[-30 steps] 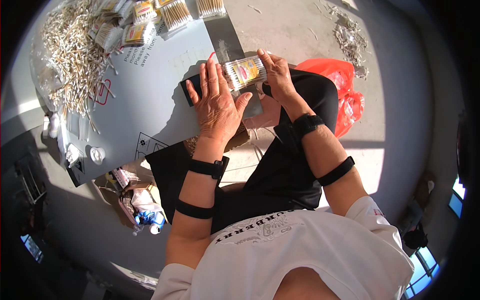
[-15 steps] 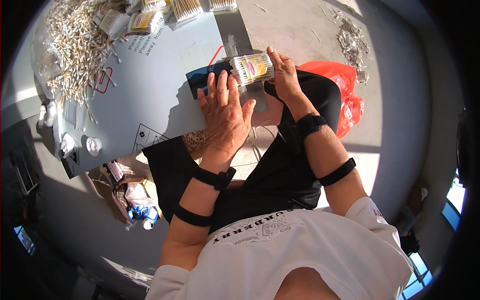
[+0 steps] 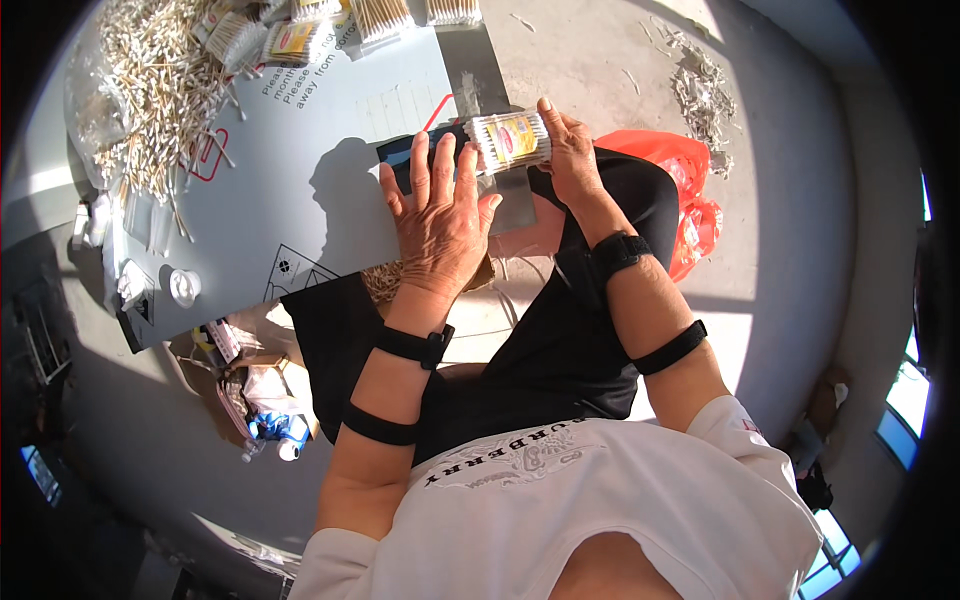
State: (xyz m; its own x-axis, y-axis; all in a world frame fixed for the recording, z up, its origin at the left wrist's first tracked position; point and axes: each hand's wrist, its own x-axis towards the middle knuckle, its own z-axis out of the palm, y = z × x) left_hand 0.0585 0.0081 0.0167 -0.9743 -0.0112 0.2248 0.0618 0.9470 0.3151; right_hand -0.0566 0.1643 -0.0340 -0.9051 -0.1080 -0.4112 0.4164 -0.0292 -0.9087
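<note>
My right hand (image 3: 572, 155) grips a clear pack of cotton swabs (image 3: 508, 140) with a yellow label by its right end, over the table's right edge. Spread out flat, my left hand (image 3: 440, 215) lies beside the pack's left end, over a dark blue patch (image 3: 400, 165) on the table. Its fingertips are close to the pack; whether they touch it I cannot tell. A big heap of loose cotton swabs (image 3: 150, 90) covers the table's far left. Filled swab packs (image 3: 293, 42) lie along the far edge.
The grey table (image 3: 270, 190) carries a small white round container (image 3: 185, 287) near its front left corner. Below stands an open cardboard box (image 3: 215, 400) of mixed items. On the floor at right lie a red plastic bag (image 3: 690, 225) and a pile of whitish scraps (image 3: 705, 100).
My left hand has shifted slightly left and its fingers have spread a little. The pack in my right hand stays almost in place.
</note>
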